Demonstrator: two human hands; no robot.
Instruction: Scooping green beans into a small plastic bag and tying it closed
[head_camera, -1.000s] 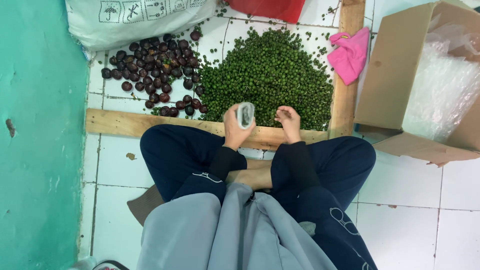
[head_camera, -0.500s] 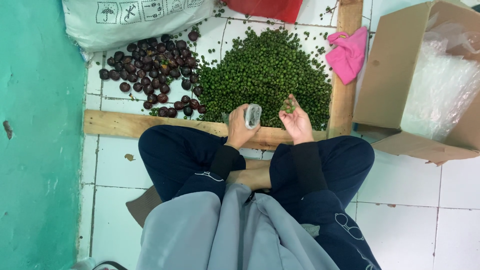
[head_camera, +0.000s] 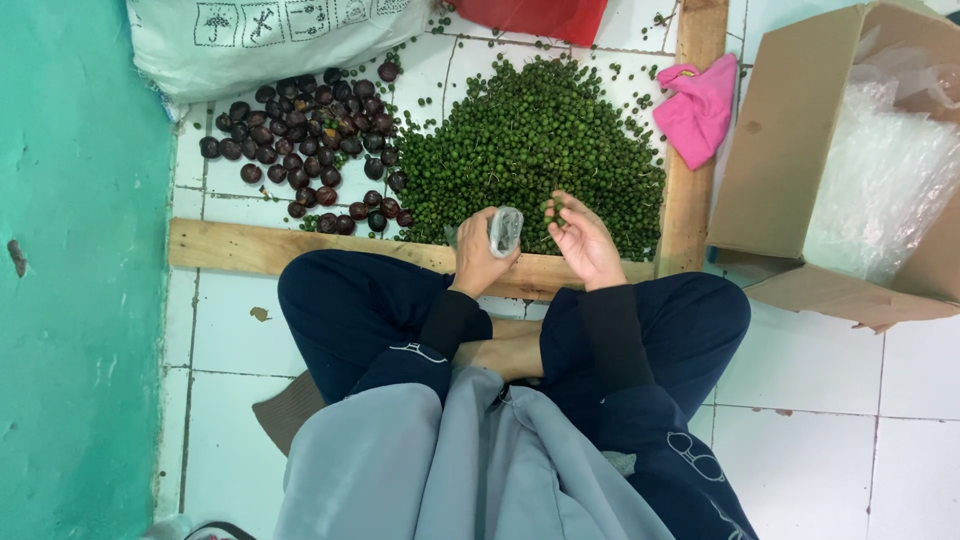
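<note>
Overhead, much is cut off: the white sack (head_camera: 265, 40) at the top runs out of the frame, as does the red bag (head_camera: 545, 15) beside it, and the cardboard box (head_camera: 800, 140) on the right shows only part of its walls, with crumpled clear plastic (head_camera: 880, 170) hiding whatever lies inside. The person's crossed legs in dark trousers and a grey garment fill the lower middle and cover the floor tiles there. Beyond the knees, a wooden plank (head_camera: 300, 250) lies crosswise, and a second plank (head_camera: 690, 140) runs away from the person, together fencing in a broad heap of small green berries (head_camera: 530, 140); the heap's near edge is hidden behind the hands. Left of it lies a smaller pile of dark round fruits (head_camera: 300, 130), and a pink cloth (head_camera: 695, 110) rests over the far plank. The left hand (head_camera: 478, 262) is closed around a small silvery packet (head_camera: 505, 230), held just above the near plank; its long axis stands roughly upright, the top end pointing away from the person toward the heap, and what it is cannot be made out. The right hand (head_camera: 585, 242) is half cupped, palm up, fingers loosely curled around a few green berries (head_camera: 555, 212), too small to count.
</note>
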